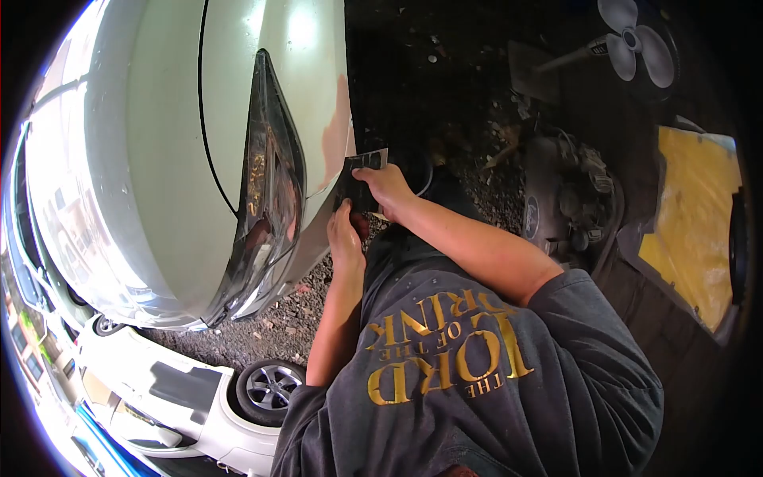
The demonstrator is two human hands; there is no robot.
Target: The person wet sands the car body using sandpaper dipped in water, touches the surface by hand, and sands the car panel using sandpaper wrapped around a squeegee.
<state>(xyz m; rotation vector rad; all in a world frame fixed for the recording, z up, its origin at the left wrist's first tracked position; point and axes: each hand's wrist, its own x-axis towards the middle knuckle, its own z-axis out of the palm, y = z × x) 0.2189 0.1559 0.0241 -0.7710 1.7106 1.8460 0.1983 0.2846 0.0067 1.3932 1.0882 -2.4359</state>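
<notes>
In the head view, my right hand [386,188] pinches the upper part of a dark sheet that looks like sandpaper [367,161], its thumb lying across the face. My left hand [344,237] is closed at the sheet's lower left part, fingers pointing up; some of them are hidden. Just left of both hands is the corner of a pale car body [171,151], with a pinkish bare patch [337,131] along its edge. A dark headlight [266,171] with orange handwriting is set into that body.
Gravel [290,322] lies below the car corner. A white car [179,389] with a dark wheel [269,391] stands at lower left. To the right are a dark engine-like part [568,195], a fan [632,40] and a yellow panel [690,226].
</notes>
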